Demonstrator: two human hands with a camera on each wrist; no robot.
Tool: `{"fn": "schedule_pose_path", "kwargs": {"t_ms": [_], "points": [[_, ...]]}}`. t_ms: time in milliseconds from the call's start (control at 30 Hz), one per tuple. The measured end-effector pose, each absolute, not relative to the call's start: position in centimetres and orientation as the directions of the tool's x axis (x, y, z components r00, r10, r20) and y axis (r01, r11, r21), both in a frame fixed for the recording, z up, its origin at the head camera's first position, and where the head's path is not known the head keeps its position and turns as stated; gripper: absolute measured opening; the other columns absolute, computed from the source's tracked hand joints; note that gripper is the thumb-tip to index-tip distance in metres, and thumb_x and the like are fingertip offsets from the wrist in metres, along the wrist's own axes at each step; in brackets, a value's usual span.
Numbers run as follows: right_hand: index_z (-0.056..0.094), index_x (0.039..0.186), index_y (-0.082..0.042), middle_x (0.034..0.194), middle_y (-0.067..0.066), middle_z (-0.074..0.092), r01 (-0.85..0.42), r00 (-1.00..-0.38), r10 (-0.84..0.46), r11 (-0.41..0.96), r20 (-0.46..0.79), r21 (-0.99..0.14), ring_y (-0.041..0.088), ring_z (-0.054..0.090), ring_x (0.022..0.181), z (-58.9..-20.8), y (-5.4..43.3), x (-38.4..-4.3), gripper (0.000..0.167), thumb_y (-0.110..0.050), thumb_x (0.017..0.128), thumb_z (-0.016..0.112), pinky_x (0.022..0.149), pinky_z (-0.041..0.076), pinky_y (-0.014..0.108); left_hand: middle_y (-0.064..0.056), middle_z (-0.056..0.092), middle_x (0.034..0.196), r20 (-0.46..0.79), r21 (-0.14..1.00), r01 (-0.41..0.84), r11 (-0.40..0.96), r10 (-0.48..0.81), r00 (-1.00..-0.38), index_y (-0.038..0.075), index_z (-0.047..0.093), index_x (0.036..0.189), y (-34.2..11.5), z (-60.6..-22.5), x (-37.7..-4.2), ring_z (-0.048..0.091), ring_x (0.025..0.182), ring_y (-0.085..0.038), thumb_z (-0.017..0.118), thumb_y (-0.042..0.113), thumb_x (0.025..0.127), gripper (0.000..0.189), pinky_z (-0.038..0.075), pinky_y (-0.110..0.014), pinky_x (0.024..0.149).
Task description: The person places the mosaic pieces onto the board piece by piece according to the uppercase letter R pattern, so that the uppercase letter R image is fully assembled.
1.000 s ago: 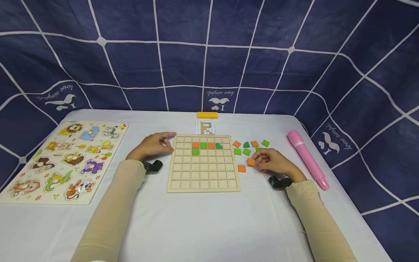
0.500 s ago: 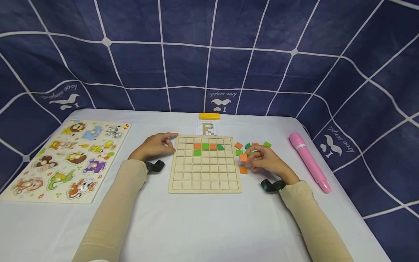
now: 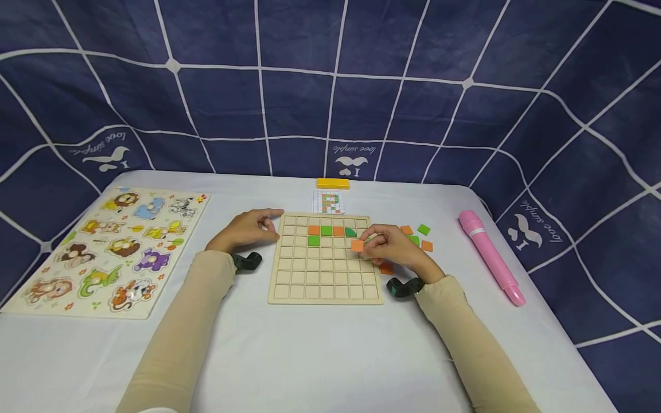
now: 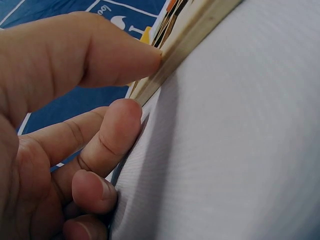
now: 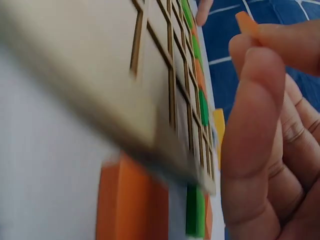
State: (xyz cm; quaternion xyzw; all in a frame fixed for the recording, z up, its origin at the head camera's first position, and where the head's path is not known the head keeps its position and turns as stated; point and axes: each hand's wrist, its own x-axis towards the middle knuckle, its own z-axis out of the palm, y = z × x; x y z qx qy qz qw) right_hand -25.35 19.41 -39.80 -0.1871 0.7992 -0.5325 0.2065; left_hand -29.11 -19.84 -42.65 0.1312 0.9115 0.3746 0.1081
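My right hand (image 3: 395,246) pinches an orange square tile (image 3: 357,246) between thumb and fingertips, over the right side of the wooden grid board (image 3: 325,293). In the right wrist view, the pinched tile (image 5: 246,22) appears raised above the board. An orange, green, orange row ending in a dark green quarter-round piece (image 3: 350,232) lies in the grid, with a green square tile (image 3: 314,241) below its left end. My left hand (image 3: 245,229) touches the board's left edge. The left wrist view has that thumb (image 4: 132,62) against the board's side (image 4: 187,42), other fingers loosely bent.
Loose orange and green tiles (image 3: 423,229) lie right of the board, partly hidden by my right hand. Behind the board are a pattern card (image 3: 329,202) and a yellow block (image 3: 333,183). An animal puzzle (image 3: 121,258) lies left, a pink microphone-shaped toy (image 3: 490,255) right.
My right hand picked the orange tile up from among the loose ones and carried it left, over the board. The left hand stays at the board's edge.
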Motion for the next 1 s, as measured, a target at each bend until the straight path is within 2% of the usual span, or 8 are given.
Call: {"fn": "schedule_pose_path", "kwargs": {"t_ms": [200, 367, 600, 767, 1000], "points": [[0.065, 0.121, 0.006, 0.093, 0.012, 0.080, -0.063, -0.847, -0.508, 0.387, -0.155, -0.920, 0.015, 0.068, 0.074, -39.9, 17.1, -25.6, 0.028, 0.000, 0.095, 0.074, 0.069, 0.056, 0.028, -0.003, 0.070, 0.097, -0.100, 0.716, 0.153, 0.681, 0.317, -0.943, 0.005, 0.055, 0.158, -19.8, -42.6, -29.0, 0.051, 0.074, -0.018, 0.080, 0.023, 0.086, 0.078, 0.040, -0.034, 0.079], [0.066, 0.119, 0.006, 0.092, 0.011, 0.080, -0.070, -0.841, -0.517, 0.393, -0.157, -0.917, 0.014, 0.068, 0.072, -39.7, 15.5, -25.7, 0.026, 0.001, 0.095, 0.074, 0.068, 0.056, 0.027, -0.003, 0.070, 0.099, -0.103, 0.714, 0.152, 0.683, 0.317, -0.943, 0.007, 0.054, 0.159, -19.8, -42.7, -29.2, 0.051, 0.075, -0.018, 0.081, 0.022, 0.088, 0.077, 0.040, -0.036, 0.079], [0.067, 0.117, 0.004, 0.078, 0.002, 0.075, -0.059, -0.840, -0.516, 0.397, -0.170, -0.916, 0.013, 0.062, 0.067, -40.0, 13.7, -25.8, 0.026, 0.000, 0.094, 0.078, 0.067, 0.054, 0.027, -0.002, 0.070, 0.098, -0.094, 0.715, 0.157, 0.681, 0.317, -0.944, 0.007, 0.055, 0.159, -20.0, -42.8, -29.3, 0.051, 0.076, -0.019, 0.081, 0.022, 0.088, 0.077, 0.040, -0.036, 0.080], [0.069, 0.114, 0.003, 0.075, 0.000, 0.073, -0.105, -0.837, -0.525, 0.430, -0.154, -0.897, 0.012, 0.060, 0.063, -40.4, 12.8, -26.1, 0.023, -0.001, 0.093, 0.077, 0.063, 0.052, 0.027, -0.002, 0.070, 0.098, -0.095, 0.720, 0.154, 0.677, 0.316, -0.944, 0.007, 0.055, 0.158, -19.9, -42.8, -29.1, 0.051, 0.076, -0.018, 0.082, 0.022, 0.087, 0.077, 0.040, -0.037, 0.079], [0.069, 0.109, 0.000, 0.073, 0.000, 0.069, -0.098, -0.833, -0.524, 0.459, -0.180, -0.883, 0.014, 0.056, 0.061, -40.2, 11.3, -25.9, 0.019, -0.003, 0.092, 0.079, 0.063, 0.049, 0.027, -0.003, 0.070, 0.098, -0.098, 0.719, 0.146, 0.679, 0.308, -0.946, 0.008, 0.056, 0.158, -19.9, -42.8, -29.2, 0.051, 0.077, -0.018, 0.081, 0.021, 0.087, 0.076, 0.041, -0.036, 0.081]]}}
